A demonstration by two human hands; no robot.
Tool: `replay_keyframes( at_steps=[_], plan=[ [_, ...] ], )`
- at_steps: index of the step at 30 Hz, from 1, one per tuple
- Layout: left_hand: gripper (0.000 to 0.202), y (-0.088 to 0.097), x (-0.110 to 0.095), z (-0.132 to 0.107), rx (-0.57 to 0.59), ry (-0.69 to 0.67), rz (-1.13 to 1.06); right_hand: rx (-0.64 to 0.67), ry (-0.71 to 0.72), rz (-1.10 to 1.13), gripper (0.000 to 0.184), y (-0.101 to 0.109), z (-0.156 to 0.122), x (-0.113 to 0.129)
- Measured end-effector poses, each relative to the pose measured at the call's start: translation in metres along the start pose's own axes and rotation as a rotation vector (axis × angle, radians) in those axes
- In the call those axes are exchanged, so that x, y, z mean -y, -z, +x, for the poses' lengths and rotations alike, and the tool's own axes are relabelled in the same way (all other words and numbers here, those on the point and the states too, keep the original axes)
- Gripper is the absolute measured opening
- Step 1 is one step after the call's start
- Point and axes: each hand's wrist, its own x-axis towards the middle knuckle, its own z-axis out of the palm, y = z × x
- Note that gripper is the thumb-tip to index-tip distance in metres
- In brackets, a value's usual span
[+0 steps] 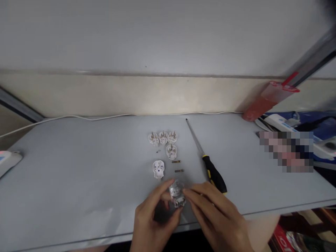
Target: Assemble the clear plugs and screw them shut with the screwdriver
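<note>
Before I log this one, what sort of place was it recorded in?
Probably a desk or small workbench; whether in a home or a workshop, I cannot tell. A long screwdriver and several pronged plug pieces lie on the gray tabletop.

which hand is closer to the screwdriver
Right: the right hand is close by the screwdriver, near its handle end; the left hand is farther off, to the left.

Two metal strips [176,161], one screwdriver [211,168]
</note>
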Motion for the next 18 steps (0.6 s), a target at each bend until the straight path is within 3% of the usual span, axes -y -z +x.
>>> replay_keyframes(
  at_steps=[8,18],
  plan=[
    [0.051,0.000,0.002,0.000,-0.006,0.035,-0.003,0.044,0.124,-0.085,0.030,0.005,0.007,-0.004],
    [0.049,0.000,0.000,0.003,-0.051,0.008,-0.018,-0.014,0.123,-0.028,0.026,-0.008,0.001,-0.006]
  ],
)
